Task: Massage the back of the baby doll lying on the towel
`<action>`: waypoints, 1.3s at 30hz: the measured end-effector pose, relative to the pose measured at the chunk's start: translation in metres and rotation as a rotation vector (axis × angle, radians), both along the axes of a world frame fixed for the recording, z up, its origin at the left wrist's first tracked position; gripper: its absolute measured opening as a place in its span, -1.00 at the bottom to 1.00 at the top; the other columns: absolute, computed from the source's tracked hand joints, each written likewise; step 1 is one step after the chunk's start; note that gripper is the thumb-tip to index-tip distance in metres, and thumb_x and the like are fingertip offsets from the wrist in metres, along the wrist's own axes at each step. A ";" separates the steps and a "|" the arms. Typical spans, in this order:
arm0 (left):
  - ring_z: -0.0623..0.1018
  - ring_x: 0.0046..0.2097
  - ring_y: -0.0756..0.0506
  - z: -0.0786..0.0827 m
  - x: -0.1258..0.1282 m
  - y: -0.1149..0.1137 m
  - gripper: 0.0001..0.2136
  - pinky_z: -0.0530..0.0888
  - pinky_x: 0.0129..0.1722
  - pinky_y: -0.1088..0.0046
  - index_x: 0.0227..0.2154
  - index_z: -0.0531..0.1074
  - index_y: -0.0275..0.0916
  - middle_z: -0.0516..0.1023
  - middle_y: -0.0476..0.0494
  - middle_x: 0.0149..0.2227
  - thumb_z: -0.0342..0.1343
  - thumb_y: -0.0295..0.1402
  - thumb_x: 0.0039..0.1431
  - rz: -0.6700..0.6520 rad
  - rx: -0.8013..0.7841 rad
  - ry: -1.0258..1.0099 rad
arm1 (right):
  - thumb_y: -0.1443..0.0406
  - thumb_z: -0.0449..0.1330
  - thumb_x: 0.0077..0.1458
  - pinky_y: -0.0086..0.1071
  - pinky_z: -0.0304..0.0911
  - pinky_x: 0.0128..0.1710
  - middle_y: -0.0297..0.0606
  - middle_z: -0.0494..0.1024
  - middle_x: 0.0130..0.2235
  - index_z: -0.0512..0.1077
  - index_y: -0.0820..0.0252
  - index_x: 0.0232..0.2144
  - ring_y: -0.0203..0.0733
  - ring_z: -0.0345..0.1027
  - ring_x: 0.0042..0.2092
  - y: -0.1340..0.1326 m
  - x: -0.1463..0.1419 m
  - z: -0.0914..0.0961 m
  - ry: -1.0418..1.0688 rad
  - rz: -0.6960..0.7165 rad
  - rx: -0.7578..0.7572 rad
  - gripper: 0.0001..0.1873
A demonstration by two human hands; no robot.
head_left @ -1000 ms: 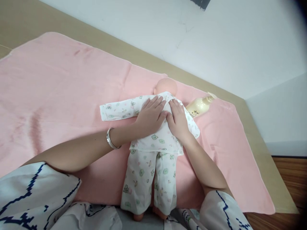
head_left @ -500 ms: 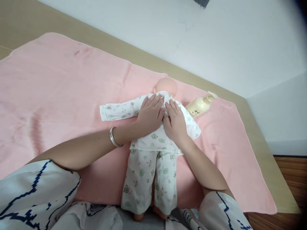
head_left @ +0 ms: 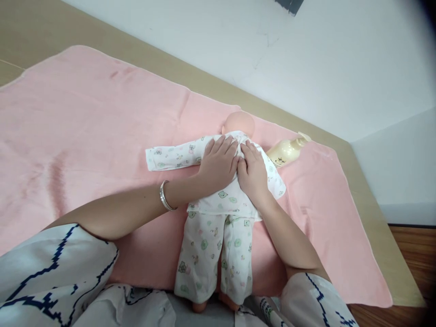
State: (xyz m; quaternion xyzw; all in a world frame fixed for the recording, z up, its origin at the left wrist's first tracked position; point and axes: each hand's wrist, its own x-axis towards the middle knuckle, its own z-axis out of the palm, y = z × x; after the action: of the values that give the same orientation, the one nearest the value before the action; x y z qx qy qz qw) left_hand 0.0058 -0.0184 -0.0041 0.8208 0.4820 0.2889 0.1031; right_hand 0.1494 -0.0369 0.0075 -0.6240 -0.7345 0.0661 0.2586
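A baby doll (head_left: 223,195) lies face down in a white top and trousers printed with small green animals. Its bare head points away from me and its feet toward me. My left hand (head_left: 220,163) rests flat on the left side of its upper back, fingers stretched toward the head. Beside it, my right hand (head_left: 253,172) lies flat on the right side of the back, with the two thumbs close together. Neither hand grips anything. The doll's left-side sleeve is stretched out to the left.
Beneath the doll a pink blanket (head_left: 102,122) covers most of a wooden table (head_left: 369,204). A cream pump bottle (head_left: 285,151) lies on its side by the doll's right shoulder. A white wall (head_left: 323,68) stands behind the table; brown wooden floor (head_left: 417,245) shows at right.
Both hands stay flat on the doll's back, with hardly any shift. The whole view has moved slightly, so everything sits a little further right.
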 end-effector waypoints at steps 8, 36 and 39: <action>0.13 0.45 -0.32 0.003 -0.003 -0.008 -0.50 0.07 0.42 -0.05 0.32 0.22 -0.44 0.20 -0.39 0.40 -0.27 -0.31 0.44 -0.034 0.000 0.020 | 0.25 -0.11 0.33 0.19 -0.03 0.41 -0.05 0.22 0.40 0.30 0.19 0.26 0.05 0.00 0.45 -0.001 0.004 0.000 0.014 0.037 -0.007 -0.48; 0.11 0.46 -0.31 0.001 -0.007 -0.011 -0.51 0.06 0.43 -0.03 0.32 0.22 -0.42 0.17 -0.38 0.42 -0.20 -0.30 0.43 -0.057 -0.007 0.020 | 0.12 -0.10 0.38 0.23 -0.13 0.42 -0.14 0.22 0.41 0.17 0.06 0.35 0.02 -0.04 0.46 0.005 0.022 -0.007 -0.006 0.149 0.005 -0.45; 0.12 0.46 -0.31 0.000 -0.007 -0.011 -0.51 0.06 0.43 -0.03 0.31 0.22 -0.41 0.19 -0.38 0.41 -0.19 -0.29 0.43 -0.057 -0.004 0.018 | 0.11 -0.10 0.38 0.25 -0.13 0.42 -0.14 0.22 0.41 0.17 0.07 0.35 0.03 -0.04 0.46 0.005 0.022 -0.007 -0.003 0.150 0.003 -0.44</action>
State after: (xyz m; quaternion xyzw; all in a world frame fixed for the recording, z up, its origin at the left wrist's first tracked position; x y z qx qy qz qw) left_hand -0.0014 -0.0294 -0.0044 0.8365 0.4599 0.2773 0.1087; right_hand 0.1719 -0.0323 0.0005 -0.5668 -0.7798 0.0833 0.2526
